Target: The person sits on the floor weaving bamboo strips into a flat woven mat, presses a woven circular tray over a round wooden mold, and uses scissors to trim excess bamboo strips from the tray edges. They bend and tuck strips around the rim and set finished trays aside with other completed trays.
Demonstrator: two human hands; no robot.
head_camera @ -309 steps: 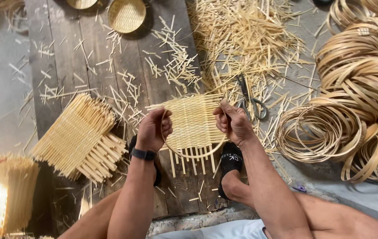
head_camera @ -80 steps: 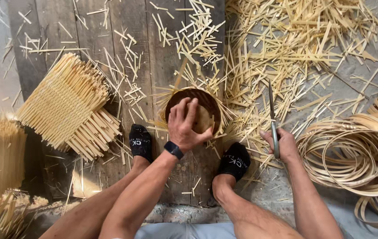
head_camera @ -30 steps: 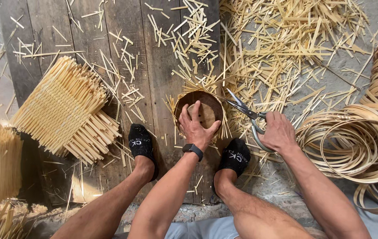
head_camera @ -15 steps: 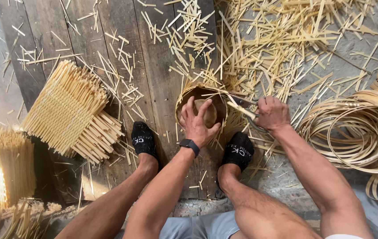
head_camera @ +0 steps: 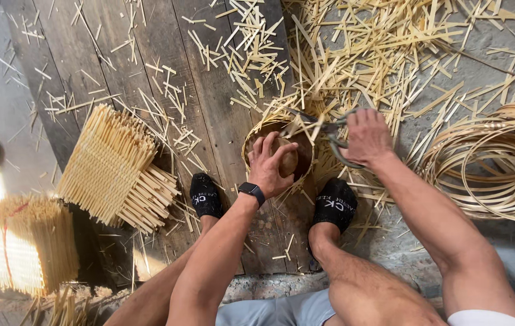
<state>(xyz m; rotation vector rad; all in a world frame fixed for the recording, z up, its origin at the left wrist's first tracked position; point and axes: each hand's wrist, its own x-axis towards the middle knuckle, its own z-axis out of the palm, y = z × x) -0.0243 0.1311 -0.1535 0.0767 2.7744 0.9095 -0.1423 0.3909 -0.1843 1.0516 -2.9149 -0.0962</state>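
Head view: my left hand (head_camera: pixel 272 166) presses a round woven basket (head_camera: pixel 278 154) down over its mould at centre frame, while my right hand (head_camera: pixel 363 136), at two o'clock of it, grips shears (head_camera: pixel 324 128) at the rim.

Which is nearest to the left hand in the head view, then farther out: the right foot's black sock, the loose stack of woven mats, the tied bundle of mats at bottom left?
From the left hand:
1. Right foot's black sock, just to its right and lower.
2. Loose stack of woven mats, left on the planks.
3. Tied bundle of mats, far bottom left.
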